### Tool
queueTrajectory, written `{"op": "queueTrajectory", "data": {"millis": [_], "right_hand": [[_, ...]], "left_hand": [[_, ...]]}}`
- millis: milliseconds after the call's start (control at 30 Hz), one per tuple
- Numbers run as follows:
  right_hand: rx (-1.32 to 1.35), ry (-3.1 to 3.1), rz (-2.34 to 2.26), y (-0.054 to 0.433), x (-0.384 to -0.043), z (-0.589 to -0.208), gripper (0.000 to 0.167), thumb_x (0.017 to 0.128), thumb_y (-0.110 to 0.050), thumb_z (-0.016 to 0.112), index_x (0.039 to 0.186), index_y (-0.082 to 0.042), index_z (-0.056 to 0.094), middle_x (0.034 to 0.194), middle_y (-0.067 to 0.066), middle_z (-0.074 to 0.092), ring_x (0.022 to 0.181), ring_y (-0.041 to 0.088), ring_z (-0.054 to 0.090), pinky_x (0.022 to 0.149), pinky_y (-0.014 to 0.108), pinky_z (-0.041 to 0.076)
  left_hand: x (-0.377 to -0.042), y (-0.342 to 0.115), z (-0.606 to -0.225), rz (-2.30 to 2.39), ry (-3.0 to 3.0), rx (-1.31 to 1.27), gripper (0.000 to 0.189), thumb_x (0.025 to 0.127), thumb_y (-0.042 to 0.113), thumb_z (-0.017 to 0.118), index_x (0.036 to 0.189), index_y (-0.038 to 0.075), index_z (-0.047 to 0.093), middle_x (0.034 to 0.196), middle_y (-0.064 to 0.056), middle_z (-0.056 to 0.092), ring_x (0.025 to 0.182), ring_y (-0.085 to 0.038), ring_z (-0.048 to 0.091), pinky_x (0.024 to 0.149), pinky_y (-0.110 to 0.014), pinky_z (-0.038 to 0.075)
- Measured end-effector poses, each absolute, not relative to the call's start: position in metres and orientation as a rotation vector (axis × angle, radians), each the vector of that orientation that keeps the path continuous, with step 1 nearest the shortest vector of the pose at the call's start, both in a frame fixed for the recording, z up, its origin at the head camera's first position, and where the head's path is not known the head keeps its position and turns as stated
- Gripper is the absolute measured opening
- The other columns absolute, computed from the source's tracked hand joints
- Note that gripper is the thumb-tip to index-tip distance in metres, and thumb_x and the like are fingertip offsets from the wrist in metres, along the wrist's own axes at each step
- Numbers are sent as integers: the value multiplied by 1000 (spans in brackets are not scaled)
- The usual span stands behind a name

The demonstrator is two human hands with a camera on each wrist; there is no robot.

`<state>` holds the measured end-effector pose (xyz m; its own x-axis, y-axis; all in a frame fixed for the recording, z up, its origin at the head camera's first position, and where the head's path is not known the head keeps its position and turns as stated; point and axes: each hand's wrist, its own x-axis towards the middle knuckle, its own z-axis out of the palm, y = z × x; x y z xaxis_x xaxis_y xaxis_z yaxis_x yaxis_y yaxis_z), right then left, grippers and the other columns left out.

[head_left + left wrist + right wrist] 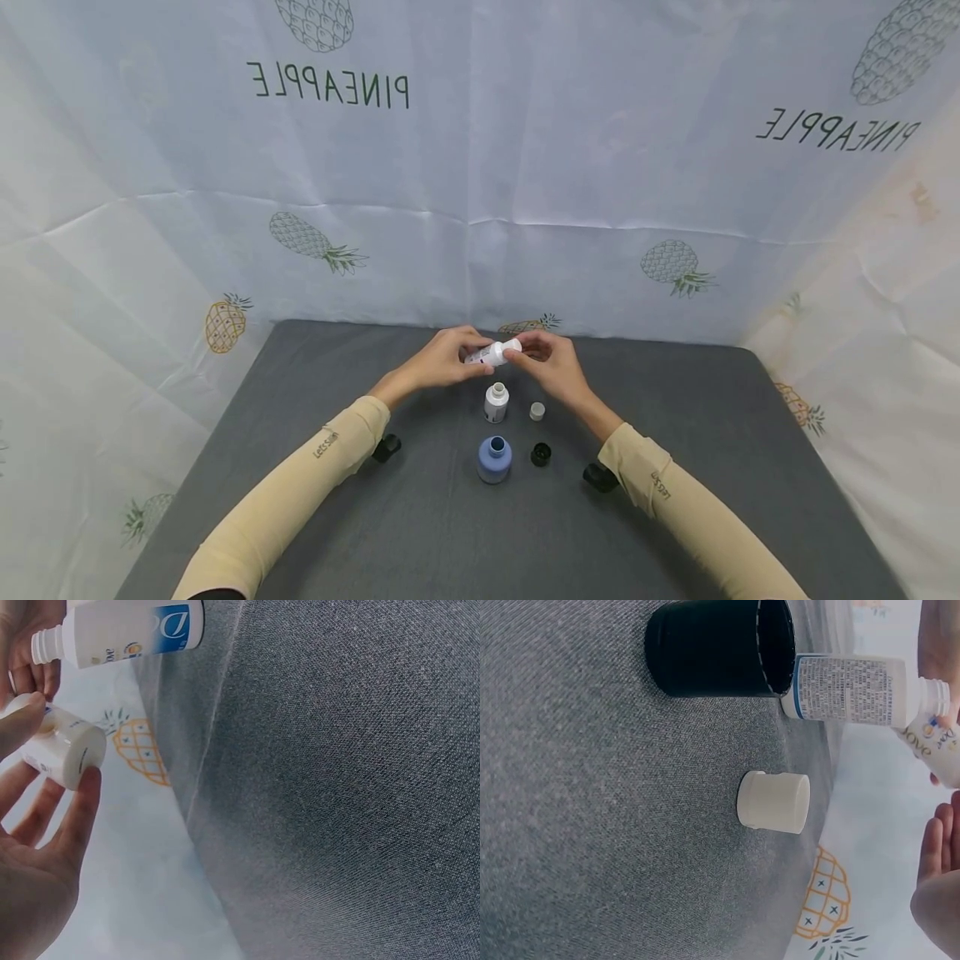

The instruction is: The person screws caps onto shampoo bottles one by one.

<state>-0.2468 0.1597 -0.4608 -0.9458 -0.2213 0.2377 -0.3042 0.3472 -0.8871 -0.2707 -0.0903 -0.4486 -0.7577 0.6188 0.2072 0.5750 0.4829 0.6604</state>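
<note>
My left hand (448,358) grips a small white bottle (483,356), tilted above the table with its capped end toward the right. The right hand (553,363) pinches the white cap (512,345) at that end. In the left wrist view, fingers and thumb of the left hand (37,877) hold the bottle (71,750) near its base. Just below the hands stands another white bottle (496,403), uncapped, its threaded neck showing in the right wrist view. A blue bottle (494,460) with an open neck stands nearer the front.
A loose white cap (537,411) sits right of the standing white bottle. Beside the blue bottle lies a black cap (541,454). Dark objects, partly covered by the forearms, lie at left (387,448) and right (601,477). A pineapple-print curtain (480,275) hangs behind the grey table (450,550).
</note>
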Motion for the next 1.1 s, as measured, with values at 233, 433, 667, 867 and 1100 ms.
{"op": "queueTrajectory", "data": {"millis": [233, 433, 667, 867, 1100], "right_hand": [[474, -2506, 1697, 159, -246, -459, 30, 99, -18, 82, 123, -2, 75, 121, 20, 76, 111, 35, 75, 96, 29, 65], [503, -2504, 1705, 160, -246, -461, 31, 99, -16, 81, 126, -1, 74, 122, 20, 75, 111, 34, 75, 97, 32, 66], [604, -2464, 1804, 164, -246, -462, 44, 97, -10, 83, 137, 1, 69, 137, 21, 71, 122, 25, 73, 109, 28, 61], [756, -2354, 2084, 172, -254, -464, 52, 98, -1, 77, 148, -2, 63, 155, 22, 62, 141, 23, 64, 117, 23, 55], [855, -2375, 2099, 176, -260, -464, 43, 102, -5, 75, 144, -1, 67, 149, 21, 66, 128, 7, 70, 109, 24, 60]], "left_hand": [[-271, -90, -448, 1144, 2657, 1066, 49, 98, 20, 82, 143, 2, 70, 115, -13, 72, 88, -15, 65, 77, -26, 58], [-270, -91, -447, 1142, 2657, 1063, 49, 98, 20, 83, 142, 2, 71, 115, -13, 72, 88, -16, 65, 77, -26, 58], [-270, -92, -448, 1147, 2650, 1043, 50, 98, 21, 84, 142, 2, 71, 116, -13, 73, 91, -19, 68, 79, -26, 59], [-269, -94, -447, 1181, 2630, 1034, 49, 97, 21, 84, 141, 3, 71, 116, -13, 73, 92, -19, 68, 81, -28, 61], [-269, -95, -445, 1191, 2598, 1040, 49, 98, 22, 83, 142, 3, 71, 116, -12, 72, 94, -16, 69, 84, -28, 64]]}}
